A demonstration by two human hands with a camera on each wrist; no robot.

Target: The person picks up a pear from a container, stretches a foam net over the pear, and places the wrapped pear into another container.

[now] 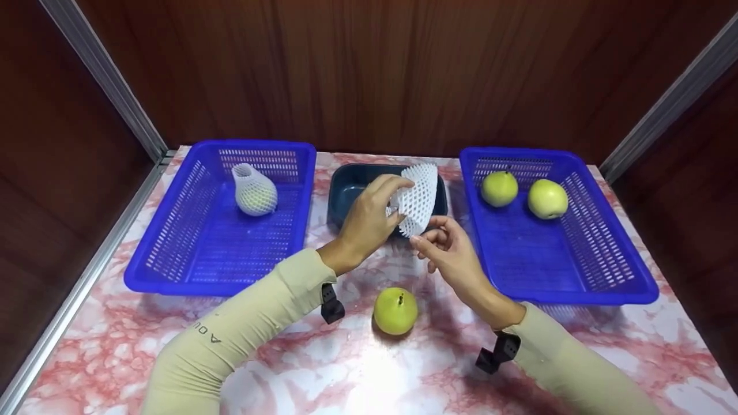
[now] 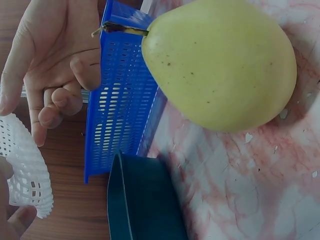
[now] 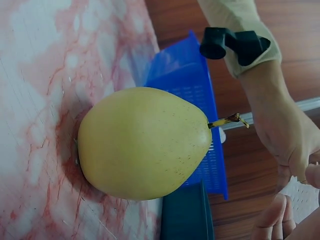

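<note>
My left hand (image 1: pixel 369 216) pinches a white foam net sleeve (image 1: pixel 420 199) over the dark green tray; the sleeve looks flattened and holds no fruit. Just below it is my right hand (image 1: pixel 455 253), its thumb tip right at the sleeve's lower end and its other fingers loosely bent. In the left wrist view that right hand (image 2: pixel 55 65) shows its palm, with the sleeve (image 2: pixel 27 170) beside its fingertips. A yellow-green pear (image 1: pixel 395 311) stands stem up on the table between my forearms, touched by neither hand.
The dark green tray (image 1: pixel 340 190) sits at the back middle. In the left blue basket (image 1: pixel 219 288) lies a pear in a foam net (image 1: pixel 255 193). Two bare pears, one stem up (image 1: pixel 499 189) and one tipped (image 1: pixel 548 199), are in the right blue basket (image 1: pixel 576 297).
</note>
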